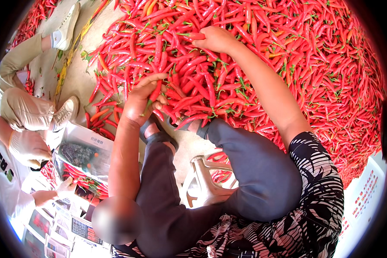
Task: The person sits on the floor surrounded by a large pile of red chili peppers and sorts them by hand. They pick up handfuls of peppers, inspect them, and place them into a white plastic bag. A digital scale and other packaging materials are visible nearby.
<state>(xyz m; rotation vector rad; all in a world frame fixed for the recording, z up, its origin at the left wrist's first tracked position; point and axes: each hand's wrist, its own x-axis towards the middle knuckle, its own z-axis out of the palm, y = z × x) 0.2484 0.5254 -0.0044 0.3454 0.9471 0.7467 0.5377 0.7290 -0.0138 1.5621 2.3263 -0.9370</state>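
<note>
A large heap of red chili peppers (pixel 335 96) with green stems spreads before me. My left hand (pixel 137 101) is at the heap's near left edge, above my sandalled feet. It holds a red chili pepper (pixel 155 92) between the fingers, its green stem towards the wrist. Farther forward, my right hand (pixel 214 39) reaches over the heap. Its thumb and fingers pinch another red chili pepper (pixel 195 36), whose stem points left. A few orange chilies lie mixed among the red ones.
Between my legs stands a pale plastic stool (pixel 209 190). At left sits another person with a gloved hand (pixel 29 146) and a second hand (pixel 66 188) near chilies beside newspaper (pixel 100 142). Their shoe (pixel 67 29) rests by a yellow strip (pixel 63 74) on the floor.
</note>
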